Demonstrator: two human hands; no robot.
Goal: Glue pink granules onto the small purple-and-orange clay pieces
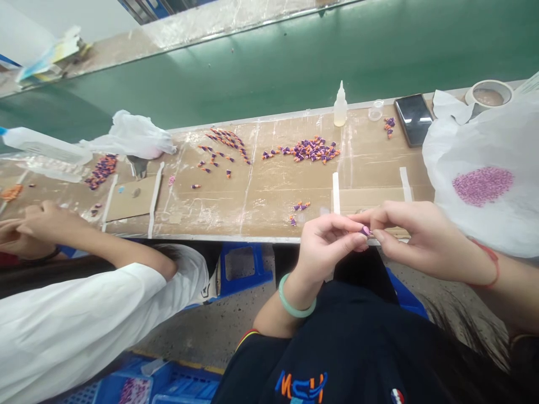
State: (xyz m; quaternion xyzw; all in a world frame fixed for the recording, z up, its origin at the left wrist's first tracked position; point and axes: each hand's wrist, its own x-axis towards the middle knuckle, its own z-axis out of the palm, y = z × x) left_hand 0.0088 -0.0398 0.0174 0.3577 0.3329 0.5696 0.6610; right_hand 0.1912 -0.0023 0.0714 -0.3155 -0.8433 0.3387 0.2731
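Between the thumb and fingers of my left hand [330, 241] is a small purple and pink figure piece [365, 230]. The fingertips of my right hand [404, 235] pinch together at its right side; whatever they hold is too small to make out. Both hands meet over the table's front edge, by a cardboard pad [370, 196] with white tape strips. A few purple and orange pieces [300, 206] lie just left of my left hand. Further back is a heap of similar pieces [314, 150]. To the right, a white plastic bag [446, 151] holds tiny pink bits [483, 185].
At the table's back stand a dropper bottle [340, 106], a small clear cup [375, 111], a phone [414, 119] and a tape roll [488, 94]. Rows of pieces [229, 140] lie left of centre. A co-worker's arm [113, 252] and hands occupy the left. Blue stools [242, 269] stand below.
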